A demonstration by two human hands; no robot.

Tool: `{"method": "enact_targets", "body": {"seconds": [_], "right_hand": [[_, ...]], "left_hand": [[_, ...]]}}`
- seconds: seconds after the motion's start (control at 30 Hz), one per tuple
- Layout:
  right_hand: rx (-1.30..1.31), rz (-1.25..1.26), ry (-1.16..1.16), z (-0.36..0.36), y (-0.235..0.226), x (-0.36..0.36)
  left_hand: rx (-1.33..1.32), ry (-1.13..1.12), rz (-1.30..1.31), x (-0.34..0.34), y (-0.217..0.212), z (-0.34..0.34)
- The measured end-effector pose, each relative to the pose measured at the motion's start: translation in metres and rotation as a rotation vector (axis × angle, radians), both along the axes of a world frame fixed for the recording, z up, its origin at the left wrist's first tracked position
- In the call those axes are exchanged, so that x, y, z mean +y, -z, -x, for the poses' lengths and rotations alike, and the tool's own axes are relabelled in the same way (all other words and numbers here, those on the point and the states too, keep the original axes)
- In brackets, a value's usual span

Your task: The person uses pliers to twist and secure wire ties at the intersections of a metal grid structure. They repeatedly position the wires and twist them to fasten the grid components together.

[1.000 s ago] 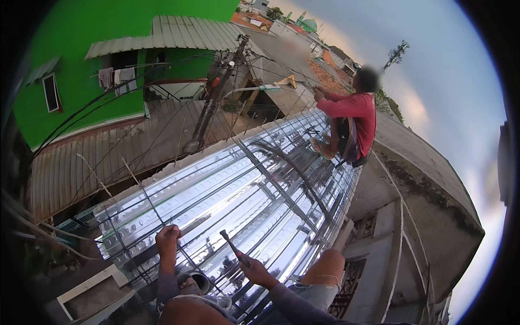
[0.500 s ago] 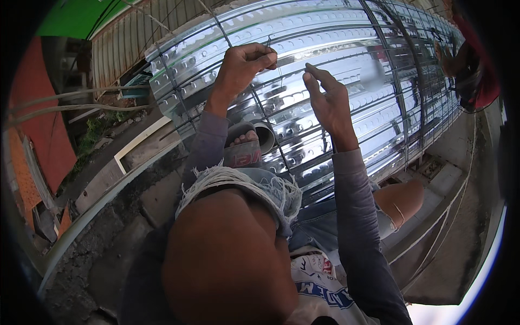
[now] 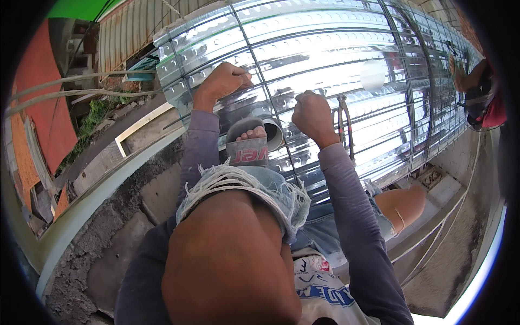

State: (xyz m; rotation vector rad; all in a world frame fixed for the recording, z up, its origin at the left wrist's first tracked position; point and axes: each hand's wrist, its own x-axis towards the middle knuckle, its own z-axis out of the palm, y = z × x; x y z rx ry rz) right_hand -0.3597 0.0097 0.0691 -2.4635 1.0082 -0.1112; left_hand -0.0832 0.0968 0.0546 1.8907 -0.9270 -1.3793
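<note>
I squat on shiny corrugated metal decking (image 3: 325, 32) covered by a grid of dark rebar (image 3: 403, 65). My left hand (image 3: 225, 81) is a closed fist gripping a bar near the deck's left edge. My right hand (image 3: 311, 114) is also clenched around a bar of the grid, a little nearer to me. Just right of that hand, a pair of dark pincers (image 3: 345, 124) lies on the mesh, untouched. My foot in a grey sandal (image 3: 246, 146) rests between my two forearms, beside a grey pipe end (image 3: 274, 132).
The deck's left edge drops to a rough concrete ledge (image 3: 108, 238) with pale cables (image 3: 70, 86) and rooftops below. Another person in a red top (image 3: 482, 92) crouches on the mesh at the far right. A concrete gutter with thin bars (image 3: 449, 216) runs along the right.
The view has tilted down onto the deck. My right hand, which held up the pincers, now makes a fist on the mesh with the pincers lying beside it. My left hand stays on its bar.
</note>
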Motion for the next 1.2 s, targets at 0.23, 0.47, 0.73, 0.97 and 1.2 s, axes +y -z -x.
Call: {"method": "enact_targets", "body": {"seconds": [0.23,0.47,0.73,0.97,1.2], "right_hand": [[-0.164,-0.043,-0.063,-0.047,0.027,-0.002],[-0.146,-0.201,-0.004,-0.055,0.030,-0.005],[-0.183,-0.375,0.224,-0.081,-0.011,0.002],[-0.241,-0.305,0.216,-0.081,-0.004,0.001],[0.011,-0.475,0.240,-0.068,-0.028,0.001]], "left_hand": [[0.056,-0.039,-0.010,0.004,0.046,0.009],[0.285,-0.229,0.159,0.009,0.025,0.009],[0.177,-0.065,0.235,0.000,0.010,0.014],[0.122,-0.080,0.259,0.004,0.022,0.023],[0.046,-0.078,0.260,0.008,0.033,0.028]]}}
